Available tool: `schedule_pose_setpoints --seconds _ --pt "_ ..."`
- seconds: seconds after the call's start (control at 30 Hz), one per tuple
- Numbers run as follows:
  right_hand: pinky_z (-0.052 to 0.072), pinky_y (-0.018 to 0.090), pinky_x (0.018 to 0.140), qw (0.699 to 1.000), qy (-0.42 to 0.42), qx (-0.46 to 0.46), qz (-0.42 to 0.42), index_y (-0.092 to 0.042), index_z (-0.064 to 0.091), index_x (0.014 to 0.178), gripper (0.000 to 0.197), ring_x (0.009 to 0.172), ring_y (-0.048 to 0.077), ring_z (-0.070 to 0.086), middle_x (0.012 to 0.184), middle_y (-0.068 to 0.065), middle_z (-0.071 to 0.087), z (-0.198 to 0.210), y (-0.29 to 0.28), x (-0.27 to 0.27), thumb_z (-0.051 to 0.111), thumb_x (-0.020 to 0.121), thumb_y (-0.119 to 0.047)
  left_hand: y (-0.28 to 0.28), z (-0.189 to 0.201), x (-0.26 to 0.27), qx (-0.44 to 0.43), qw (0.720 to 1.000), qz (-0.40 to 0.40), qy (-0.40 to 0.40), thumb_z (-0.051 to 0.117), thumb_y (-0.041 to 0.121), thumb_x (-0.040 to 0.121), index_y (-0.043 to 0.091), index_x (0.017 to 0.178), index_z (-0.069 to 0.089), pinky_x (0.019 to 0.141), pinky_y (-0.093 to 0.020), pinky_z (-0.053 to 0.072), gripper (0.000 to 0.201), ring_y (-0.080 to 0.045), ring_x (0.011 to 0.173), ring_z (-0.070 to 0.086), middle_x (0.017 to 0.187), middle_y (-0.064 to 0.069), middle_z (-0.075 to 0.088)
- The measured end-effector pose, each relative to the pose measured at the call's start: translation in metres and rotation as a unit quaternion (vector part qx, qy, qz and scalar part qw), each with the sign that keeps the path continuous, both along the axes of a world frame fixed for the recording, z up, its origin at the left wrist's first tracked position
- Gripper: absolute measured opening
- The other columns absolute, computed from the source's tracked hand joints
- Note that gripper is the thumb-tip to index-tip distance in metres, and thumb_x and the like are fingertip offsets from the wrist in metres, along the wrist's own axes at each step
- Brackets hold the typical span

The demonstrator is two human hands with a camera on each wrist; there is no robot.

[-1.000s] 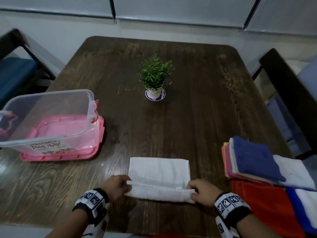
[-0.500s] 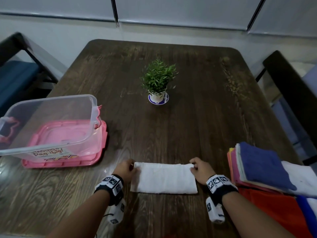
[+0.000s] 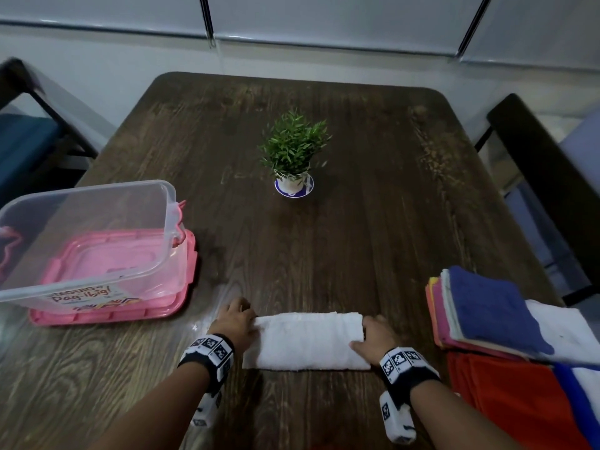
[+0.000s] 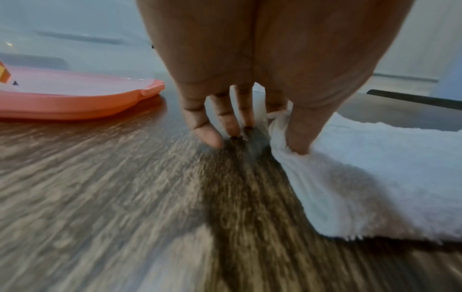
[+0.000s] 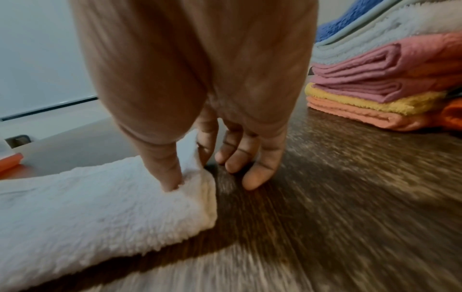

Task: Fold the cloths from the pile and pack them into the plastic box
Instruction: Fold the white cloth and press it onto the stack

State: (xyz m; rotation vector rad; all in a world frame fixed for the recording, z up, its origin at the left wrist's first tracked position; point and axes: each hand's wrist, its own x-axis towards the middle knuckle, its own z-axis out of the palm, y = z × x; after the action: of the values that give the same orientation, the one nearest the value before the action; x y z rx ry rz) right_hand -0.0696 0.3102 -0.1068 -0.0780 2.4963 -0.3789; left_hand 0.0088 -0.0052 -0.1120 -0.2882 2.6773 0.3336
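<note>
We pinch the white cloth [image 3: 306, 341], a folded strip on the worktop [image 3: 357, 222], with left hand [image 3: 235, 323] and right hand [image 3: 376, 336] at its ends. The plastic box [image 3: 87, 235] looks empty; the pile [image 3: 493, 316] remains.

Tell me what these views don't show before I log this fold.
- White cloth: layer count; the folds hide it in every view.
- Box: left end cut off by the head view's edge.
- Pile: right part cut off, so cloth count unknown.
- Both wrist views: table blurred; palms hide most of the hands.
</note>
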Motion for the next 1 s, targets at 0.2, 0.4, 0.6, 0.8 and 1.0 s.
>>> schedule_pose_setpoints --seconds 0.2,0.4,0.6,0.8,1.0 --pt "0.043 0.02 0.072 1.0 0.004 -0.021 -0.008 -0.021 0.057 0.104 0.019 0.091 0.014 0.054 0.104 0.0 0.058 0.001 0.006 0.002 0.068 0.091 -0.03 -0.011 -0.001 0.021 0.076 0.997 0.025 -0.022 0.057 0.033 0.089 0.014 0.105 0.066 0.082 -0.026 0.044 0.026 -0.024 0.102 0.061 0.113 -0.008 0.062" --pt "0.039 0.022 0.072 0.999 0.01 -0.036 -0.032 -0.019 0.061 0.102 0.017 0.087 0.014 0.058 0.097 -0.001 0.062 -0.002 0.006 0.01 0.068 0.091 -0.029 -0.008 0.004 0.043 0.08 0.995 0.015 -0.064 0.057 0.036 0.088 0.016 0.096 0.067 0.077 -0.024 0.041 0.024 -0.022 0.101 0.061 0.105 -0.005 0.067" --pt "0.044 0.023 0.082 0.997 0.024 -0.066 -0.017 -0.017 0.058 0.124 0.038 0.094 0.014 0.059 0.105 -0.001 0.064 0.001 0.003 0.013 0.069 0.089 -0.025 -0.006 0.005 0.053 0.112 0.992 0.054 0.023 0.063 0.03 0.084 0.026 0.118 0.059 0.084 -0.026 0.047 0.035 -0.018 0.101 0.059 0.102 0.007 0.047" --pt "0.05 0.031 0.095 0.997 0.012 -0.073 -0.014 -0.021 0.05 0.133 0.053 0.109 0.019 0.061 0.125 0.004 0.062 0.004 0.001 0.016 0.072 0.086 -0.029 0.0 0.005 0.058 0.083 0.994 0.055 0.039 0.059 0.029 0.088 0.028 0.121 0.061 0.082 -0.025 0.046 0.034 -0.016 0.106 0.059 0.119 0.004 0.051" --pt "0.047 0.024 0.077 1.0 -0.016 -0.007 0.012 -0.009 0.066 0.111 0.029 0.089 0.014 0.059 0.102 0.003 0.065 0.003 -0.004 0.015 0.066 0.09 -0.029 0.004 0.011 0.054 0.113 0.989 0.091 -0.007 0.059 0.034 0.088 0.023 0.105 0.06 0.079 -0.025 0.043 0.021 -0.019 0.097 0.06 0.104 0.001 0.054"
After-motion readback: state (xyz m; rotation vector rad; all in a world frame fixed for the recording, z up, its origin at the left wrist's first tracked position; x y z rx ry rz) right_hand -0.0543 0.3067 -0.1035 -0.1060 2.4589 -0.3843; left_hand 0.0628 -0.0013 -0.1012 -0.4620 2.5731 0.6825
